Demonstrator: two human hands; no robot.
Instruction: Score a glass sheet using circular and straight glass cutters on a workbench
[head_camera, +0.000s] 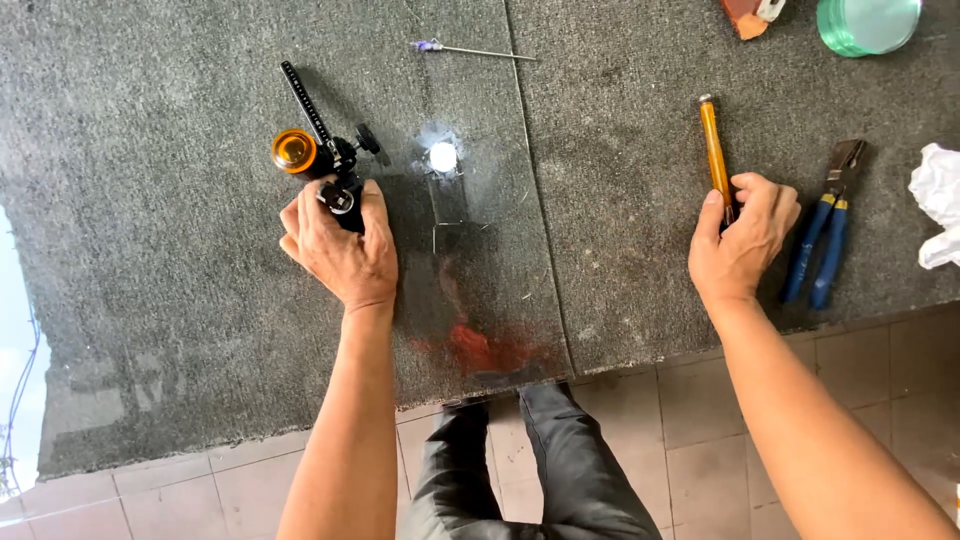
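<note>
Currently the left hand (340, 250) clamps a black cutter (335, 165) flat on the glass sheet (470, 250), steadying it. At 3 o'clock, the right hand (742, 245) closes around a yellow-handled tool (714, 155) on the table (150, 300), ready.

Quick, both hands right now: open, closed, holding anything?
Left hand: closed on the black circle cutter with orange knob, on the glass sheet.
Right hand: closed on the yellow-handled glass cutter, beside blue-handled pliers.
</note>
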